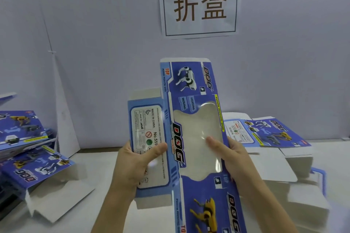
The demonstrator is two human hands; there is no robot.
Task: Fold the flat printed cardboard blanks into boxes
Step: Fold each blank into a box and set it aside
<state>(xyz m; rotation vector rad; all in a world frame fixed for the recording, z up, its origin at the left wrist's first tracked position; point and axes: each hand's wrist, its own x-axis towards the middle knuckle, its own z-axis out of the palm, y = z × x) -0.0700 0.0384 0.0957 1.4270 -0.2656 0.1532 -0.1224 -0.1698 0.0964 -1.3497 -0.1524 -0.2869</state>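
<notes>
Thumb pressure is the risk: the blank (189, 85), held upright just below the wall sign (199, 5), is pinched by the left hand (136, 162) at its label panel (149, 125) and by the right hand (234, 155) over its clear window (195, 130), whose film may dent or peel.

Sits at head height, looking forward and a little down. Faces the wall (104, 34) squarely, at close range to the cardboard blank (191, 111), wide enough to take in the table (98, 159) on both sides.
</notes>
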